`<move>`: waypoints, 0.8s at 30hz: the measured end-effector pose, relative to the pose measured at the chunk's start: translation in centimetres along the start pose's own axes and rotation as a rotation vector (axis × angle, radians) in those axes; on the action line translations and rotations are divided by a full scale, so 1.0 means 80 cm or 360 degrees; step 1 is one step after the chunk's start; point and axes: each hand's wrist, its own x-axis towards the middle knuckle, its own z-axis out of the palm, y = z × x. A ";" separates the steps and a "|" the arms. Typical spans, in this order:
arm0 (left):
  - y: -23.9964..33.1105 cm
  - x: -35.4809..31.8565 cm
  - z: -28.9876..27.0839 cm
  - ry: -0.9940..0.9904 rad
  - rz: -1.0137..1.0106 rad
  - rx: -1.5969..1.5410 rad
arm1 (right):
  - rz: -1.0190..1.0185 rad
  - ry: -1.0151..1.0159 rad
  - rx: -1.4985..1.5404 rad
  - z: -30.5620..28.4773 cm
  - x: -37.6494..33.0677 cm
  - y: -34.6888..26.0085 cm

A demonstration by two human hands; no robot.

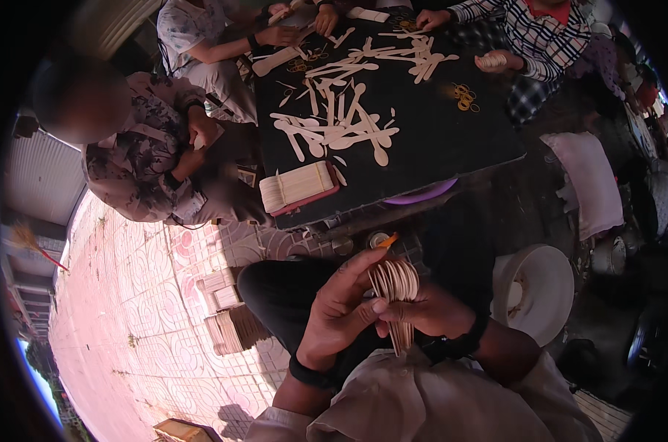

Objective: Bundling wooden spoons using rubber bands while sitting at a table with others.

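Observation:
Over my lap, both hands are closed on a fanned stack of flat wooden spoons (394, 283), wide ends up and narrow ends pointing down. My left hand (339, 308) grips the stack's left side, thumb across its front and index finger raised along the top. A small orange piece (387, 241) shows at that fingertip; I cannot tell exactly what it is. My right hand (437, 309) wraps the stack from the right, its thumb meeting the left one. On the black table (437, 147) ahead lies a heap of loose wooden spoons (341, 129).
A banded bundle of spoons (297, 187) rests on a reddish tray at the table's near-left corner. Rubber bands (463, 97) lie to the right. Stacked bundles (231, 328) stand on the tiled floor. A white bucket (544, 295) is at my right. Several people sit around the table.

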 end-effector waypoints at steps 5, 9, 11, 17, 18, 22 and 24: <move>-0.009 -0.012 0.000 0.0080 -0.0057 0.0561 | 0.0034 0.0081 -0.0024 0.001 -0.008 0.005; -0.016 -0.013 0.005 0.0052 0.0007 0.0584 | 0.0028 0.0024 -0.0060 -0.005 -0.013 0.019; -0.022 -0.009 0.006 0.0052 0.0005 0.0581 | -0.0183 0.0071 -0.0411 -0.011 -0.010 0.029; -0.051 0.001 -0.004 0.0029 0.0332 0.1128 | -0.0352 0.0176 -0.1026 -0.010 -0.009 0.039; -0.050 -0.001 -0.002 0.0027 0.0347 0.1132 | -0.0261 0.0207 -0.0997 -0.008 -0.010 0.038; -0.055 -0.014 -0.003 0.0109 -0.0085 0.0533 | 0.0041 0.0119 -0.0694 -0.006 -0.016 0.036; -0.054 -0.022 -0.001 0.0091 -0.0193 0.0465 | 0.0044 0.0076 -0.0610 -0.006 -0.024 0.036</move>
